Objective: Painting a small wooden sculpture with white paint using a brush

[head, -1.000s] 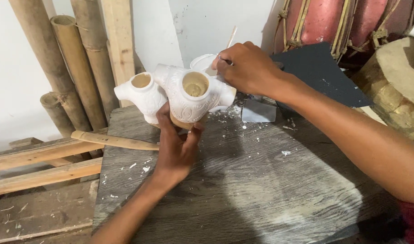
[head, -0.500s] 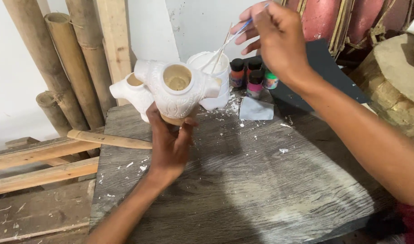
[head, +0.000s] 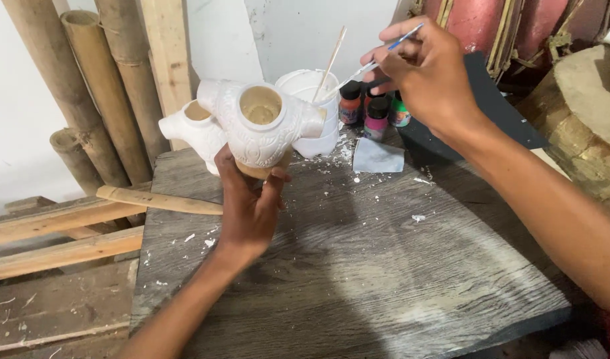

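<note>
Two white vessels (head: 252, 129): left hand (head: 252, 199) grips one; right hand (head: 425, 73) pinches brush (head: 378, 60); four paint bottles (head: 375, 113).

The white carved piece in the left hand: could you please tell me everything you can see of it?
The white carved piece is a rounded, hollow form coated white, with raised patterning on its belly and short stubs branching to the sides. Its round opening faces the camera and shows a bare tan inside; the base is tan too. It looks like carved wood or bamboo, though I cannot be sure. The left hand holds it from below, lifted off the grey wooden board, in front of a second white piece.
</note>
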